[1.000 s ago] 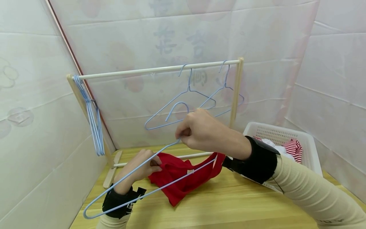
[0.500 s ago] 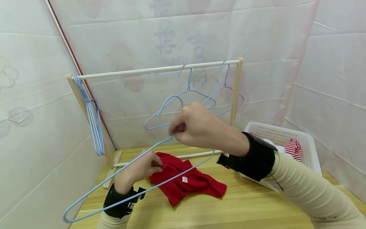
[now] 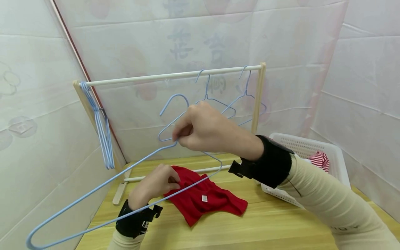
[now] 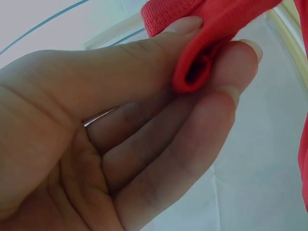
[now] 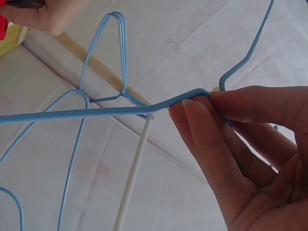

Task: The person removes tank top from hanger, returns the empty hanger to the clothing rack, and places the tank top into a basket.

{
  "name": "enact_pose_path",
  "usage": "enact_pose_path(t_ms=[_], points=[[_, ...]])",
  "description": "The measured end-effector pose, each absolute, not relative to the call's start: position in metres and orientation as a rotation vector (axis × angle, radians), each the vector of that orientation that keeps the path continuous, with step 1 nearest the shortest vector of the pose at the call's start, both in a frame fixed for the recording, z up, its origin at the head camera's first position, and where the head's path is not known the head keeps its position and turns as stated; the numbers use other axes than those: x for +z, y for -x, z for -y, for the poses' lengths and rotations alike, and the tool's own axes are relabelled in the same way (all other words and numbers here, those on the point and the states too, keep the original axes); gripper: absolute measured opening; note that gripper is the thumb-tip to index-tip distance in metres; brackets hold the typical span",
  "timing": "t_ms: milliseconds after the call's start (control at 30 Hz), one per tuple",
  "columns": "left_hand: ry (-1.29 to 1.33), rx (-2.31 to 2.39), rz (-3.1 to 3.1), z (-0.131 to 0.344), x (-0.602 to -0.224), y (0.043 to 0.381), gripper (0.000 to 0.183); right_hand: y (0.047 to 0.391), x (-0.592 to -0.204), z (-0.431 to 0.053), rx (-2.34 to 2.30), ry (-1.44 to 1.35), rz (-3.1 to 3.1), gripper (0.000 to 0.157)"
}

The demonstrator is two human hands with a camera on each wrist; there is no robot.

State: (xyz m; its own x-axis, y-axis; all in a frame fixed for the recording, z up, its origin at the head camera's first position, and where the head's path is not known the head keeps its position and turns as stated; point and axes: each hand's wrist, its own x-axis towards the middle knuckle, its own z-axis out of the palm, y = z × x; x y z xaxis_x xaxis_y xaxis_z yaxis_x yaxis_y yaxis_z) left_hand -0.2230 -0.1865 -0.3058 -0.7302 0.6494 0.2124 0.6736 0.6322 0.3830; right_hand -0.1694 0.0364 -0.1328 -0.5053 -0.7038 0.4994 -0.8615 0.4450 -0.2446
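My right hand [image 3: 206, 130] pinches a light blue wire hanger [image 3: 103, 187] at the neck just below its hook. The hanger slants across the head view, its left end low near the frame's edge. A red garment [image 3: 212, 199] with a white label lies on the table, behind the hanger's lower bar. My left hand [image 3: 157, 184] pinches the garment's upper left edge. Seen from the left wrist, a fold of red cloth [image 4: 192, 62] sits between thumb and fingertips. In the right wrist view, thumb and fingers hold the bent blue wire [image 5: 183, 97].
A rack with a white rail [image 3: 140, 79] stands behind the hands. A bunch of blue hangers [image 3: 101, 128] hangs at its left end, and two separate hangers [image 3: 206, 99] hang toward the right. A white basket [image 3: 339, 163] with striped clothing [image 3: 320, 161] stands on the right.
The hanger's right end came out of the red garment, whose right part dropped flat onto the table. My right hand moved left and up with the hanger. The left hand stayed nearly still.
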Motion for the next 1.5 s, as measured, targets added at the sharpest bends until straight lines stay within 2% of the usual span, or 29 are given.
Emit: enact_pose_path(t_ms=[233,633,833,1067,1500], points=[[1.146,-0.699,2.786,0.184,-0.305,0.221,0.02,0.175,-0.128,-0.033,0.699,-1.344,2.384,0.025],[1.116,-0.727,2.836,0.176,-0.305,0.222,0.014,0.172,-0.119,-0.026,0.724,-1.375,2.401,0.025],[1.118,-0.668,2.812,0.174,-0.306,0.22,0.021,0.172,-0.112,-0.018,0.732,-1.398,2.389,0.025],[1.112,-0.675,2.809,0.175,-0.308,0.221,0.006,0.171,-0.102,-0.007,0.758,-1.435,2.341,0.026],[1.101,-0.628,2.843,0.173,-0.305,0.218,0.004,0.181,-0.088,0.024,0.905,-1.479,2.246,0.021]])
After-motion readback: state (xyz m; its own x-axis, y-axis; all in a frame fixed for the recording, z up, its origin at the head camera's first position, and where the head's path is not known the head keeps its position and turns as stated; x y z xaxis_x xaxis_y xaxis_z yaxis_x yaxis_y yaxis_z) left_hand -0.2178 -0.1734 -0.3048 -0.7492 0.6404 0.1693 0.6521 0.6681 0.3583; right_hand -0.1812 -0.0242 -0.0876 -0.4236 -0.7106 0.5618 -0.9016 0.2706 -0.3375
